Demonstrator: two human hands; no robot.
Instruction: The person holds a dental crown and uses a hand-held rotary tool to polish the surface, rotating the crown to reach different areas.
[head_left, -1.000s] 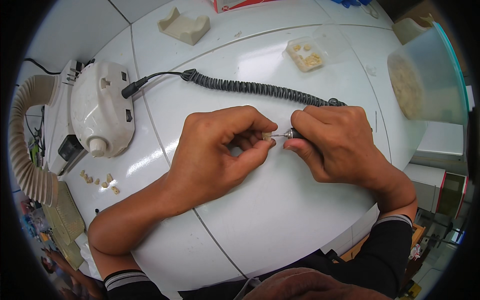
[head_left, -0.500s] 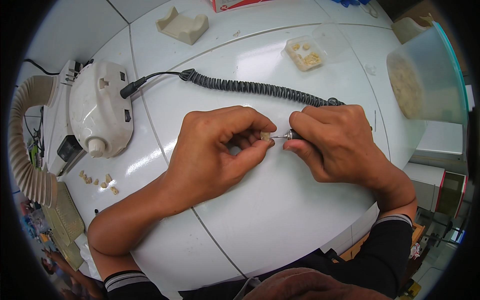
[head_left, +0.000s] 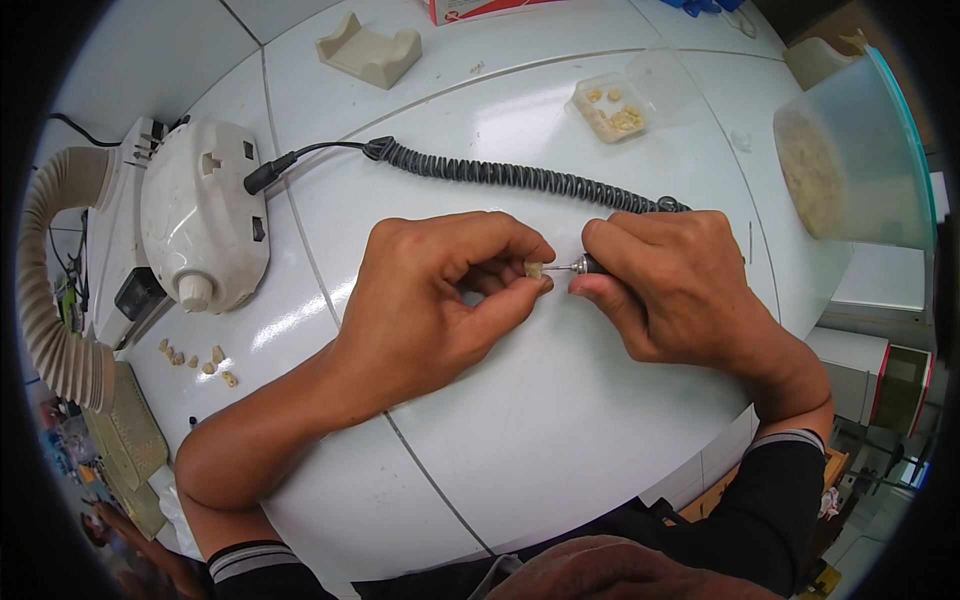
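Observation:
Between the thumb and fingers of my left hand [head_left: 430, 300] is pinched a small cream-coloured, tooth-like piece [head_left: 534, 270]. My right hand [head_left: 680, 285] grips a rotary handpiece [head_left: 585, 264], whose dark body is mostly hidden by the fingers. From its metal collar a thin bur [head_left: 558, 267] points left, its tip at the piece; whether it touches cannot be made out. A coiled black cord [head_left: 500, 172] runs behind both hands, from the white control unit [head_left: 205, 215] at the left to near my right hand.
Several small cream pieces [head_left: 218, 354] lie on the white tabletop [head_left: 500, 430] at the left. Farther back are an open clear box [head_left: 608, 108] of similar pieces and a beige cradle [head_left: 370, 50]. A ribbed hose [head_left: 40, 270] curves at far left; a teal-rimmed tub [head_left: 855, 150] stands right.
Almost nothing has moved. The whole view has shifted very slightly, and both hands keep their grip, with the piece turned a little at the bur's tip.

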